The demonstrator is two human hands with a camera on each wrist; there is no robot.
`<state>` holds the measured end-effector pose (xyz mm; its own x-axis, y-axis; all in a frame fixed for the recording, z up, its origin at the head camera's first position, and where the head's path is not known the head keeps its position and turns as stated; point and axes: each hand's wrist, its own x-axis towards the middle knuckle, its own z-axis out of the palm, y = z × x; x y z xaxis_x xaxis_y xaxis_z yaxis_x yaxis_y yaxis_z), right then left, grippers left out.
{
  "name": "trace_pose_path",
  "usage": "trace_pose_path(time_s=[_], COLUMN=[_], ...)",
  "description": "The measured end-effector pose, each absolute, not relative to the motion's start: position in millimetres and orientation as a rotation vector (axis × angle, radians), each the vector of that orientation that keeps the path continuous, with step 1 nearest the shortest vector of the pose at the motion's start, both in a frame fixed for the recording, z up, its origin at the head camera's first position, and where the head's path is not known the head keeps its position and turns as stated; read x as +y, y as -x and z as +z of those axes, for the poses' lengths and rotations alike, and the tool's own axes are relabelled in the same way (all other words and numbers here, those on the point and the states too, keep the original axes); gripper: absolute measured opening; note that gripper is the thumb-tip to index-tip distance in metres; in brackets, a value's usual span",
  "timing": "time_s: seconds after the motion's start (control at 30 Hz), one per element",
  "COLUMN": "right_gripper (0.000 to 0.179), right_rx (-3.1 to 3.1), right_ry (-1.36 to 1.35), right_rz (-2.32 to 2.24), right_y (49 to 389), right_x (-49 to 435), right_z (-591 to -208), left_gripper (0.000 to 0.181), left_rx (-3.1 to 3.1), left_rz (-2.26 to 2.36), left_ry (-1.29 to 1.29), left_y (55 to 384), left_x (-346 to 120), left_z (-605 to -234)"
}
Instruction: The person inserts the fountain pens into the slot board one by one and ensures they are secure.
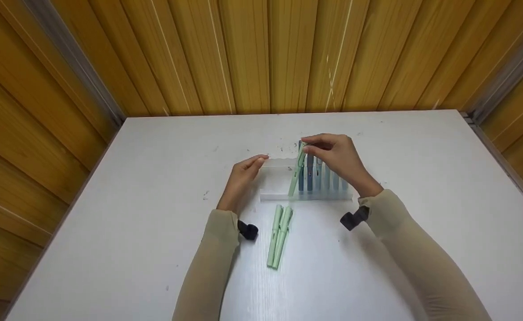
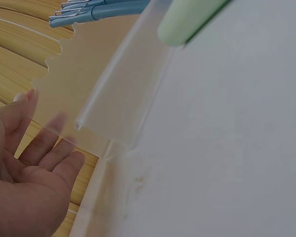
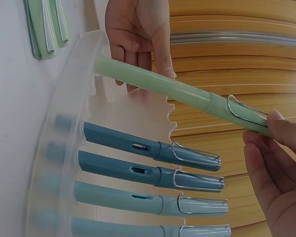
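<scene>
A light green pen (image 3: pixel 163 86) is pinched near its clip end by my right hand (image 1: pixel 339 154), between thumb and fingers. It slants, with its lower end at the front ledge of a clear plastic pen stand (image 1: pixel 277 178). At the stand's left side, my left hand (image 1: pixel 241 176) grips the edge of the notched back panel (image 2: pixel 89 64), some fingers seen through the plastic. Standing in the right half are dark blue pens (image 3: pixel 121 140) and paler blue-green pens (image 3: pixel 121 197). In front of the stand, two more light green pens (image 1: pixel 280 238) lie side by side.
A white table (image 1: pixel 163 267) carries the stand, with small dark marks on its surface. Yellow wood-look panels (image 1: pixel 248 58) rise behind and at both sides. Black cameras (image 1: pixel 248 230) are strapped to both wrists over light sleeves.
</scene>
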<state>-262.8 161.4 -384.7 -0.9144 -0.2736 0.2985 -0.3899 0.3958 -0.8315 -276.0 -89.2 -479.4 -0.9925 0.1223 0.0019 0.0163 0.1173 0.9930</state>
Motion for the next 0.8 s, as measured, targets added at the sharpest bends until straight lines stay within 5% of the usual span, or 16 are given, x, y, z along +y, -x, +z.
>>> trace_pose_path(time_s=[0.8], right_gripper=[0.024], right_rx=[-2.592], right_ry=[-0.572], right_rz=[1.397], right_y=[272], right_x=[149], right_z=[-396], left_gripper=[0.042], left_rx=[2.294], left_rz=[1.996], left_ry=[-0.144], left_y=[274], left_x=[-89], left_z=[-475])
